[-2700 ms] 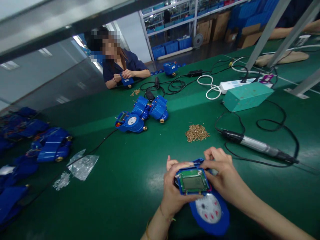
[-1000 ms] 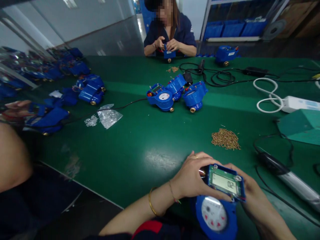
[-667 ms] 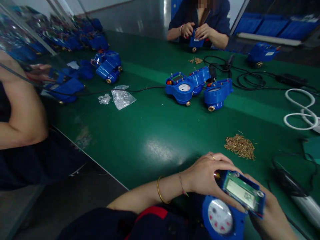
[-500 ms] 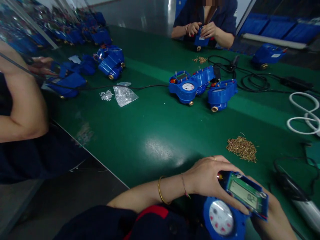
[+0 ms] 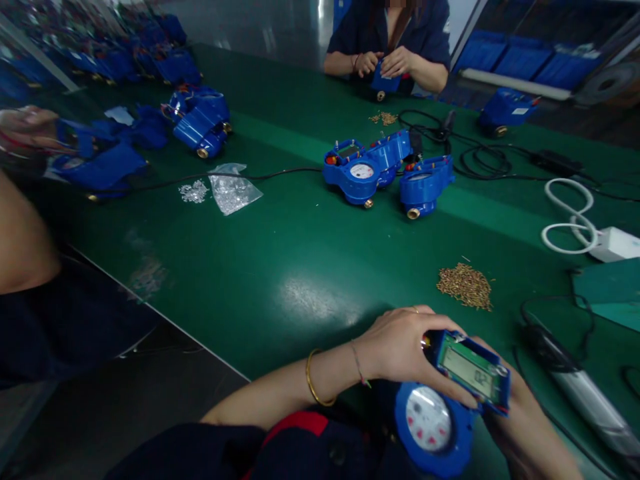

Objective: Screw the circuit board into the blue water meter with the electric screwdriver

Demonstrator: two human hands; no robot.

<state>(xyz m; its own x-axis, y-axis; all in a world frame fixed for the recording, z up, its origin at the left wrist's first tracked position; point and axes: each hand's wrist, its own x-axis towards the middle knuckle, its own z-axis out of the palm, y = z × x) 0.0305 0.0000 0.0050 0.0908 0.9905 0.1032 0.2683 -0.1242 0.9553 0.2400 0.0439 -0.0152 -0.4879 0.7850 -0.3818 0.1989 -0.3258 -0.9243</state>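
Observation:
A blue water meter (image 5: pixel 434 427) with a white round dial and a green circuit board with an LCD screen (image 5: pixel 470 371) sits at the table's near edge. My left hand (image 5: pixel 403 347) is wrapped over its left side, fingers closed round the housing. My right hand (image 5: pixel 515 413) grips it from the right and underneath, mostly hidden behind the meter. A heap of small brass screws (image 5: pixel 465 286) lies just beyond my hands.
Two blue meters (image 5: pixel 385 173) lie mid-table, more (image 5: pixel 197 120) at the left beside a clear bag (image 5: pixel 233 191). An electric screwdriver (image 5: pixel 575 387) and cables lie at right. A person across (image 5: pixel 390 47) holds a meter. Another person's arm (image 5: pixel 20 240) is at left.
The view has swung left and down along the table. My hands have kept hold of the meter and tilted it slightly, the screen now angled to the right.

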